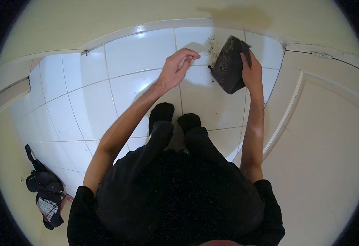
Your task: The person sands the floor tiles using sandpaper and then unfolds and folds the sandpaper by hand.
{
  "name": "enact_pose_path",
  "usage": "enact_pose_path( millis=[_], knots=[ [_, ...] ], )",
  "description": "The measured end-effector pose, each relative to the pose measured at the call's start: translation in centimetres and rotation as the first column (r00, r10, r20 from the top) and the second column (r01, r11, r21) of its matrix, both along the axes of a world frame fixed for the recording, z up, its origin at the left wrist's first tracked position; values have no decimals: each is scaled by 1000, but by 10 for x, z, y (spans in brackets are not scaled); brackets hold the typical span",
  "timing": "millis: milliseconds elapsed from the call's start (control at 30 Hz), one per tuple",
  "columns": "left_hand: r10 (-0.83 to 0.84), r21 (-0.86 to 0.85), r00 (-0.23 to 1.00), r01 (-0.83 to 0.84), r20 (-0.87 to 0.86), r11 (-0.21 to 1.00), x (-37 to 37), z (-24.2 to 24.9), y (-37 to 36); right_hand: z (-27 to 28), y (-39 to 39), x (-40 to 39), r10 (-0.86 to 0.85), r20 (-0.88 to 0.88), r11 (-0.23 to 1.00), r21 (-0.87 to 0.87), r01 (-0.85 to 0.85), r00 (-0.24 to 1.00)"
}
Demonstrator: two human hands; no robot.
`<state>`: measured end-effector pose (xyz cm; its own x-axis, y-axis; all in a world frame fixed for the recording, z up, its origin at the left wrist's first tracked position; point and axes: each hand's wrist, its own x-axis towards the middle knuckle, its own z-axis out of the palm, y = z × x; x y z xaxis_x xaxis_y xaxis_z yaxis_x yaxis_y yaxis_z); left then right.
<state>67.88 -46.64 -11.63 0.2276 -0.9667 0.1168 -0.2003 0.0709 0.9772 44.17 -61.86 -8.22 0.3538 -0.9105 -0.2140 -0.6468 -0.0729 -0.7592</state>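
Note:
My right hand (252, 73) grips the right edge of a dark grey, worn flat piece like a mat (230, 65), held tilted above the floor. Light crumbs cling to its surface. Just left of it, dark specks of dirt (213, 47) lie scattered on the white tiles (142, 51). My left hand (179, 67) hangs over the tiles left of the dirt, its fingers curled and the thumb near the fingertips, with nothing visible in it.
My feet in black socks (162, 112) stand on the tiles below my hands. A cream door (327, 135) is at the right. The wall (146, 14) runs along the top. Black bags or clothes (46, 188) hang at the lower left.

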Motion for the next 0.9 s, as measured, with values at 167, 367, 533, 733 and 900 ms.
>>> enact_pose_path(
  millis=[167,367,533,733,900],
  knots=[
    [-49,52,993,55,-109,997,-16,12,-10,14,11,9,-151,161,973,198,118,975],
    [-127,94,975,146,-184,985,-39,56,-19,65,27,22,-461,327,791,573,215,825],
    [-118,149,968,153,-224,977,-55,87,-21,84,37,17,-370,543,788,613,-55,754],
    [-48,191,939,119,-342,974,-48,78,-25,77,37,13,-354,506,856,513,56,786],
    [76,188,856,25,-511,982,-41,54,-21,88,34,4,-389,453,890,409,201,802]
  ],
)
